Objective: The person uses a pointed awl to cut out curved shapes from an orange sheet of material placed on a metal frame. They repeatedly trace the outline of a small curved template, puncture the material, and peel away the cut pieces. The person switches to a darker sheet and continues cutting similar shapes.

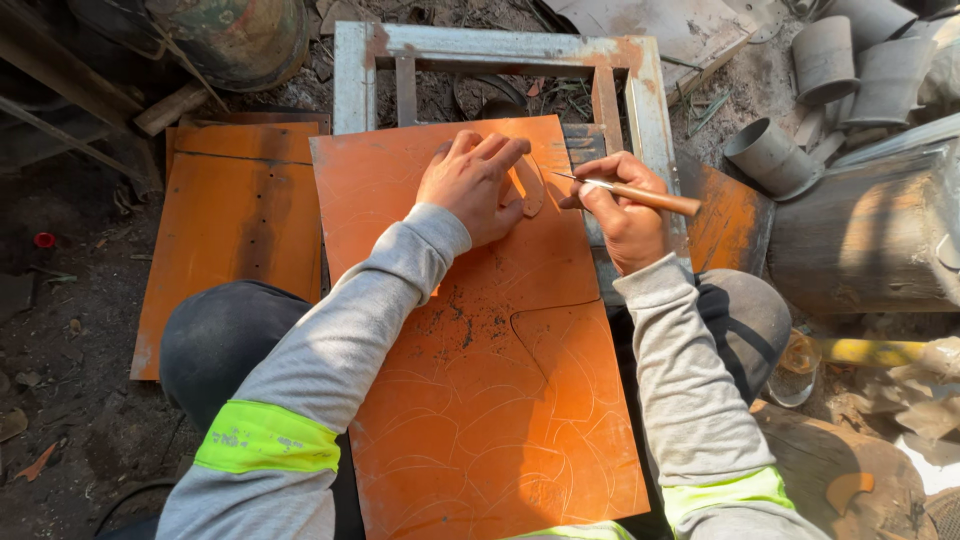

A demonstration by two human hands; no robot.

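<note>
A large orange sheet (pixel 480 400), scored with curved lines, was laid across the person's knees and over a grey metal frame (pixel 500 50) on the dirt ground. The left hand (pixel 472 185) was spread flat, fingers open, and pressed on a small curved orange template (pixel 528 185) lying on the upper part of the sheet. The right hand (pixel 620 205) was closed around a wooden-handled scriber (pixel 635 193), whose thin metal tip was held at the template's right edge. A second orange sheet (pixel 235 230) was seen on the ground just left of the first. Grey pipe sections (pixel 765 155) were scattered to the upper right, near a large metal drum (pixel 870 230).
</note>
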